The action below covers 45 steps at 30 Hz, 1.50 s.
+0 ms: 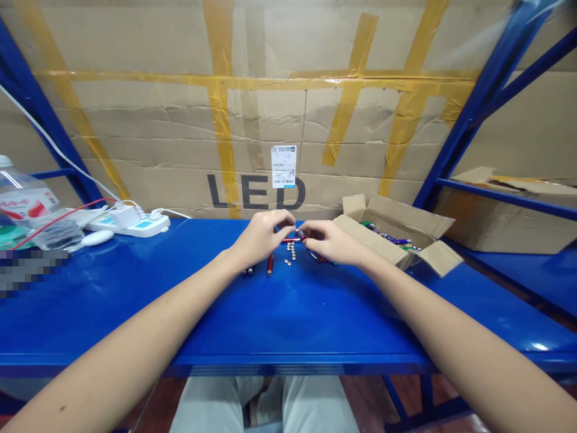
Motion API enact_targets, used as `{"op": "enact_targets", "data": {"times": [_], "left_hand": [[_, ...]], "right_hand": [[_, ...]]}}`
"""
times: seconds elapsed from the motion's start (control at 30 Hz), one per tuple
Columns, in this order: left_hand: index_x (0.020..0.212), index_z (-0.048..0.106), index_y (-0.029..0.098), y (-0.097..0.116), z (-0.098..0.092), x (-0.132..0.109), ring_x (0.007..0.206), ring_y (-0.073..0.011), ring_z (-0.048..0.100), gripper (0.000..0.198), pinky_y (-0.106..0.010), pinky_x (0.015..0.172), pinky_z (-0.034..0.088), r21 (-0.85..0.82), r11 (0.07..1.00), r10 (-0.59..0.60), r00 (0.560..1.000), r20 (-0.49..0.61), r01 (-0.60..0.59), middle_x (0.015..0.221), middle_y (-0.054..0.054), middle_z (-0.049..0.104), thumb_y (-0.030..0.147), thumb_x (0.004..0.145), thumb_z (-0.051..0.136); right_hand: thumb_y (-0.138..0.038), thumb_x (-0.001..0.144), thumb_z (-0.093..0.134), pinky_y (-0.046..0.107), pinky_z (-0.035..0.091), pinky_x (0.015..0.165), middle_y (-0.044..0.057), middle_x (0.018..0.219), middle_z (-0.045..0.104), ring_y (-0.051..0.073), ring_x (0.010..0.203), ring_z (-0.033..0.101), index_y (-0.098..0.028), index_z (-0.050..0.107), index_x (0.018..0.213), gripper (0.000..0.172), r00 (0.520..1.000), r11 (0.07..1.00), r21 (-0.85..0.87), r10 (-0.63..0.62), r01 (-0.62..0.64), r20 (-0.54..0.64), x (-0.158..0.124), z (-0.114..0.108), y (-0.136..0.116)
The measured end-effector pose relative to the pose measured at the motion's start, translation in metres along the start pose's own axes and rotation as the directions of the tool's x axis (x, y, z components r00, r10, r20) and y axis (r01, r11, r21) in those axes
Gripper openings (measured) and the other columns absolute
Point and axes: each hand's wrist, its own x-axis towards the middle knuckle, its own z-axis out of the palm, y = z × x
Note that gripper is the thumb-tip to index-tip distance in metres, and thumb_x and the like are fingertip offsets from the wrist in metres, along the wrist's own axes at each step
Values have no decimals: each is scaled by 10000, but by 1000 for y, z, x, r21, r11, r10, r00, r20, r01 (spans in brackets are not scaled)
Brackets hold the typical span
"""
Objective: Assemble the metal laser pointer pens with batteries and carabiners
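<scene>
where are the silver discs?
Head view, centre: the silver discs lie on the blue table, between the left hand and the right hand, right of a red tube.

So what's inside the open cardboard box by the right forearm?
Slim, shiny items, some purple and green, lie inside the box. Its near flap and side hide the bottom, so anything underneath cannot be seen.

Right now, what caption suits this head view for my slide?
Left hand and right hand close together near silvery discs and an open box on a blue table.
</scene>
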Motion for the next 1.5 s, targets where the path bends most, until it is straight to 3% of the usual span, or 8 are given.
{"op": "enact_targets", "data": {"times": [0.37, 0.6, 0.77, 0.87, 0.97, 1.07, 1.23, 1.5], "left_hand": [[893, 651, 171, 1, 3, -1, 782, -131, 659, 96, -254, 732, 506, -2, 997, 71, 997, 42, -71, 850, -15, 721, 109, 879, 578], [924, 692, 179, 2, -3, -1, 795, -149, 665, 132, -282, 747, 510, -13, 997, 76, 987, 143, -75, 879, -34, 732, 153, 891, 567], [991, 708, 191, 1, -7, -2, 856, -171, 668, 202, -315, 794, 503, 45, 998, 38, 983, 179, -47, 954, -51, 741, 159, 905, 529], [975, 720, 192, -4, -6, -6, 853, -200, 651, 185, -323, 764, 476, 183, 982, -12, 950, 311, -47, 927, -65, 735, 192, 898, 552], [892, 741, 212, -9, -2, -10, 842, -223, 623, 140, -321, 747, 434, 280, 948, -18, 855, 519, -150, 822, -55, 722, 196, 866, 605], [865, 748, 238, -11, 3, -13, 827, -218, 604, 124, -307, 736, 401, 265, 942, 4, 797, 604, -206, 794, -39, 719, 180, 845, 640], [831, 752, 249, -12, 8, -13, 790, -196, 595, 146, -294, 725, 370, 175, 967, 49, 802, 595, -188, 794, -18, 730, 140, 841, 656], [834, 733, 223, -10, 12, -13, 808, -208, 619, 45, -300, 719, 374, 218, 966, -16, 811, 584, -138, 798, -23, 731, 200, 827, 696]], "right_hand": [[-213, 793, 512, 259, 367, 614, -8, 713, 575, 133, 669, 488, -166, 614, 816, 114, 996, 996, 6, -85, 85, -22, 1, 3, 2], [-249, 808, 508, 248, 349, 531, -32, 657, 531, 115, 561, 457, -178, 592, 840, 115, 1000, 999, 47, -18, 18, 6, 0, 3, 5], [-211, 754, 504, 265, 369, 596, -23, 678, 546, 129, 623, 476, -180, 575, 814, 98, 999, 1000, 2, -20, 20, -43, 2, 1, 8], [-199, 723, 499, 277, 366, 625, -11, 699, 555, 143, 665, 483, -183, 546, 770, 69, 996, 997, -79, -9, 2, -90, 4, -3, 11], [-203, 734, 484, 282, 363, 630, -4, 722, 568, 148, 675, 490, -185, 540, 776, 72, 993, 993, -120, -7, -7, -117, 4, -4, 15], [-200, 744, 483, 277, 354, 621, -1, 724, 578, 148, 674, 495, -186, 540, 779, 69, 993, 988, -150, 6, -23, -116, 4, -3, 16], [-168, 730, 482, 270, 346, 602, -6, 701, 581, 142, 646, 500, -189, 535, 783, 78, 996, 986, -161, 29, -43, -88, 2, -1, 9], [-159, 718, 487, 260, 339, 568, -18, 667, 573, 134, 609, 496, -196, 526, 770, 75, 996, 985, -165, 41, -53, -75, 1, -1, 8]]}}
